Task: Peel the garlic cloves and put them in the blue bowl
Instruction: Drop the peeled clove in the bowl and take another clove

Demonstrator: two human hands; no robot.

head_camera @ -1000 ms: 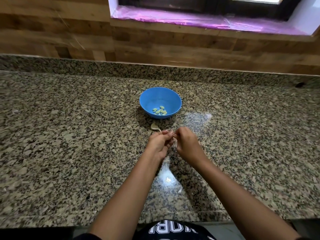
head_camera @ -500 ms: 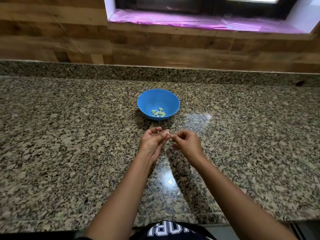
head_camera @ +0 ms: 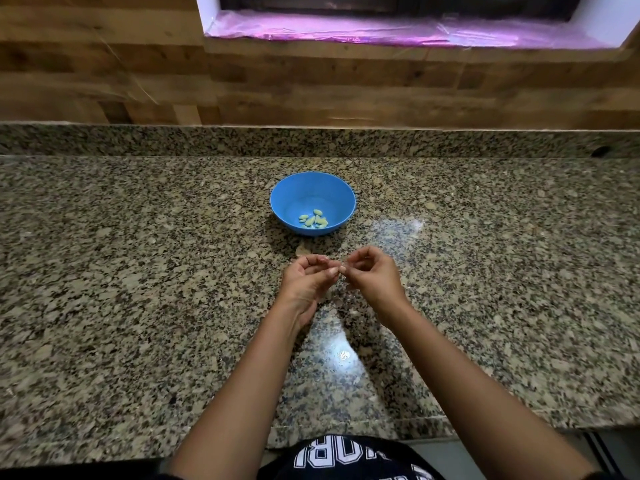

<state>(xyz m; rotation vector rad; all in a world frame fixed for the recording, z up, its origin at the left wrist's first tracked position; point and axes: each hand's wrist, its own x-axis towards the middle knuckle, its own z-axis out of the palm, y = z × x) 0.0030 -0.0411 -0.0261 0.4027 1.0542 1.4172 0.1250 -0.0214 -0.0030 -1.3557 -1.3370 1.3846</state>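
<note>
A blue bowl [head_camera: 287, 197] stands on the granite counter with several pale peeled garlic cloves [head_camera: 313, 218] lying in its bottom. Just in front of the bowl my left hand [head_camera: 306, 284] and my right hand [head_camera: 372, 277] meet above the counter. Their fingertips pinch a small garlic clove [head_camera: 340, 269] between them; the clove is almost wholly hidden by the fingers. A bit of garlic skin [head_camera: 302, 250] lies on the counter between the bowl and my left hand.
The speckled granite counter [head_camera: 138, 289] runs wide to both sides, with a low granite upstand and a wood-panelled wall [head_camera: 311, 88] behind. A window sill covered in pink film [head_camera: 381, 31] sits above. The counter's front edge is near my body.
My hands have drawn slightly apart and turned, with the fingertips still pinched together on the clove. The view has tilted a little; the bowl has not moved.
</note>
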